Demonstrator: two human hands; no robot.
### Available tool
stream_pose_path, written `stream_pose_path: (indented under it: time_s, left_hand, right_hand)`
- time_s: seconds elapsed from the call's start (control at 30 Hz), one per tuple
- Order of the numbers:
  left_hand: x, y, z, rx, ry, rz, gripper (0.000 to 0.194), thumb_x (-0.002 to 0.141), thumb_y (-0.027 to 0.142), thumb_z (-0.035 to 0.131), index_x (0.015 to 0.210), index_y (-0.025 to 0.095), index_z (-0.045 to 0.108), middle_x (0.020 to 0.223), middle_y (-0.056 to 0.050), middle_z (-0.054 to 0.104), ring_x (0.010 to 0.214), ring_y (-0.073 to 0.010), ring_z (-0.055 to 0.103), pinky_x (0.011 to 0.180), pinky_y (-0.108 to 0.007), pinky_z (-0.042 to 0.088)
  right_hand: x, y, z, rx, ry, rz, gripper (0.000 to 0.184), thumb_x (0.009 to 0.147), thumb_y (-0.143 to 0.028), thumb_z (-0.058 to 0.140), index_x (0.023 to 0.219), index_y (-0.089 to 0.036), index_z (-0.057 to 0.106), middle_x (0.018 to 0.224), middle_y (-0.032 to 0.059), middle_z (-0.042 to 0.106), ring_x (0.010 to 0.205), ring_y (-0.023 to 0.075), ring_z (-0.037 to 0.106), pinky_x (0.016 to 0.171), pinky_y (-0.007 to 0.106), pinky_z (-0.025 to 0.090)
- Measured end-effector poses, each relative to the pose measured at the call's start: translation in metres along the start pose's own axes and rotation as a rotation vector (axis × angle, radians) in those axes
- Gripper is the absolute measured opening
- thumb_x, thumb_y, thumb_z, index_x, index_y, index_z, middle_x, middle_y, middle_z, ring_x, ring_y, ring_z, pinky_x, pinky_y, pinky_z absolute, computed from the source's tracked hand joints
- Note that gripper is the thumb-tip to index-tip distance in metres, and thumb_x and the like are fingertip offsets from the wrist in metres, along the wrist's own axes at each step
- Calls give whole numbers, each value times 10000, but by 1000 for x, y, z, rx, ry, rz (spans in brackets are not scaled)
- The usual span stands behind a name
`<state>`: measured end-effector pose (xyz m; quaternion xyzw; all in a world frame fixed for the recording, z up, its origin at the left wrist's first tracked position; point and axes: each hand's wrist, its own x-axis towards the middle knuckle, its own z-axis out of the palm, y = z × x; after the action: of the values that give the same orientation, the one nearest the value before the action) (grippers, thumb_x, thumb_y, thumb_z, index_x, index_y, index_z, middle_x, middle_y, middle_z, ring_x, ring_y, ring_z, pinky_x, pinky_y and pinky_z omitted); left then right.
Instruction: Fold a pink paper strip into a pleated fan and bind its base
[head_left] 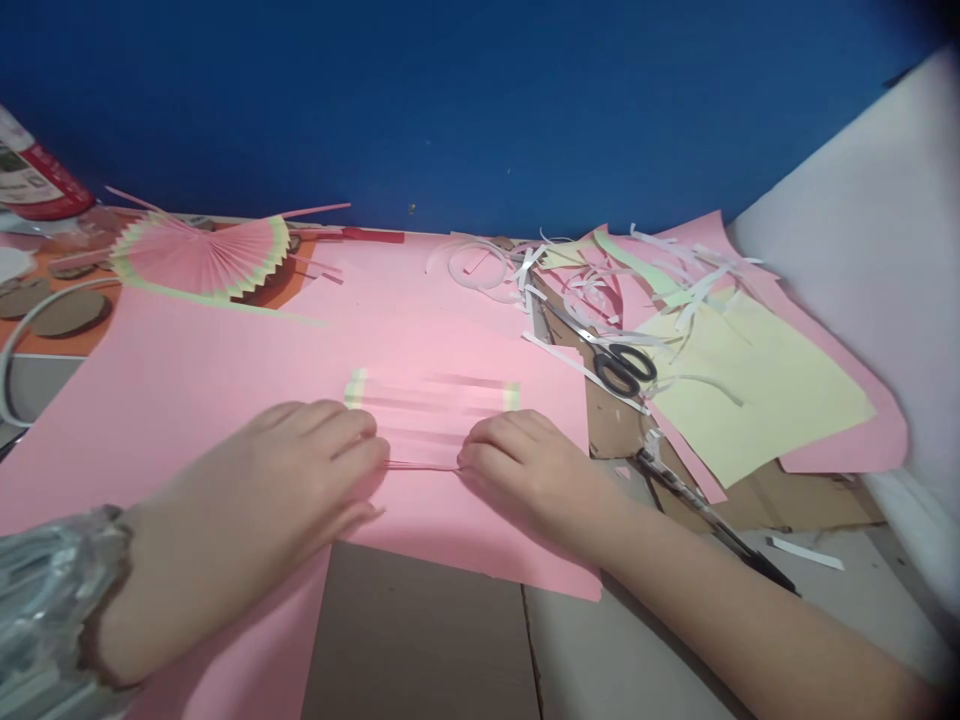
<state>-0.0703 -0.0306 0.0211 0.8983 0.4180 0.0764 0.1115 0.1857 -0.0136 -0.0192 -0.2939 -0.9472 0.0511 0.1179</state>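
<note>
A pleated strip of pink paper [427, 420] with yellow-green ends lies on large pink sheets in front of me. Its near edge is gathered into a narrow fold. My left hand [307, 465] pinches the left end of that fold, fingers curled over it. At the other end, my right hand [529, 465] has its fingers closed on the same fold. Both fingertips press down close to the sheet below, and the parts of the fold under them are hidden.
A finished-looking pleated pink fan [202, 255] stands at the back left by a red-labelled bottle [37, 170]. Black-handled scissors [622, 368], a dark cutter-like tool [712, 515], paper scraps [690, 275] and a yellow sheet [757, 385] lie at right. A blue wall [480, 110] rises behind.
</note>
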Motion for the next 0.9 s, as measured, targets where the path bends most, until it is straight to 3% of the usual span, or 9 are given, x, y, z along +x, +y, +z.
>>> stream_pose_path:
  time_s: [0.03,0.1,0.23,0.37,0.63,0.8,0.9]
  left_hand:
    - [2,4,4,39,-96,10,132,804,346,562,888,253,602,879,-8,603,800,-221,537,730,-401,426]
    - [8,9,10,81,-175,28,157,862,334,477,909,222,576,913,-32,570,836,-225,513,734,-404,424]
    - [21,8,17,109,-192,118,174,896,179,396,926,191,567,934,-44,553,853,-211,491,767,-396,422]
    - [27,7,24,93,-167,144,194,866,89,418,946,173,574,936,-53,553,861,-210,486,771,-389,423]
    - [18,-5,28,31,-62,53,203,914,241,394,873,172,581,844,-44,536,766,-182,496,687,-348,420]
    - [8,-16,27,104,-36,53,188,908,227,406,851,166,574,849,-45,536,789,-191,493,704,-358,411]
    - [7,-21,25,40,-55,19,220,919,266,392,848,164,573,847,-47,524,779,-180,485,696,-344,407]
  right_hand:
    - [0,-1,0,-1,0,4,142,880,-141,442,920,-154,578,932,72,594,887,181,516,773,337,384]
    - [1,-1,-1,10,-2,17,150,891,-165,435,921,-152,582,919,74,591,887,181,517,768,335,385]
    - [2,-2,-2,22,-8,34,173,907,-186,416,937,-158,584,915,73,587,879,178,513,768,329,380]
    - [4,-5,0,6,7,57,227,930,-276,390,908,-165,586,883,69,575,827,169,498,749,322,370]
    - [6,-6,-1,7,-33,134,278,936,-327,367,823,-165,562,784,39,538,717,150,463,680,295,356]
    - [2,-5,-4,-84,-85,105,119,898,-195,435,865,-168,547,826,41,542,759,169,480,714,313,353]
    - [0,-1,-4,-99,-90,114,135,908,-226,424,855,-169,535,819,37,537,760,170,478,699,308,354]
